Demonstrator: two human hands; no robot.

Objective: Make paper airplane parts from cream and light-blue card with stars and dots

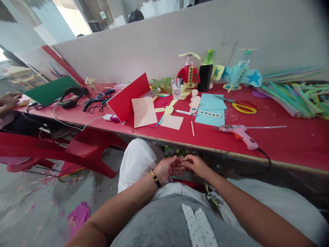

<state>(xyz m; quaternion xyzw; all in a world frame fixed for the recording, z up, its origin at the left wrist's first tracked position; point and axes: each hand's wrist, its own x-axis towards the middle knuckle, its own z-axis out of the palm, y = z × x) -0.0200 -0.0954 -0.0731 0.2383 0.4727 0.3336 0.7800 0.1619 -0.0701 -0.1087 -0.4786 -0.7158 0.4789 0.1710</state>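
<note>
Over my lap, just below the table's edge, my two hands meet. My left hand (168, 168), with a beaded bracelet (155, 178) at the wrist, is palm up with its fingers stretched out. The fingers of my right hand (197, 165) are bent and pinched together at the left fingertips; whether something small is between them cannot be made out. Nearest on the table are a short white stick (192, 128), a cream paper piece (172, 122) and light blue paper sheets (210, 115). A pink glue gun (238, 132) lies to the right.
Yellow-handled scissors (243, 107) lie behind the glue gun. Decorated bottle planes (189, 72) stand by the wall near a cup of pens (177, 90). A red board (131, 99) leans at the left. Colourful strips (290, 99) pile up at right. Another person's hand (10, 97) shows far left.
</note>
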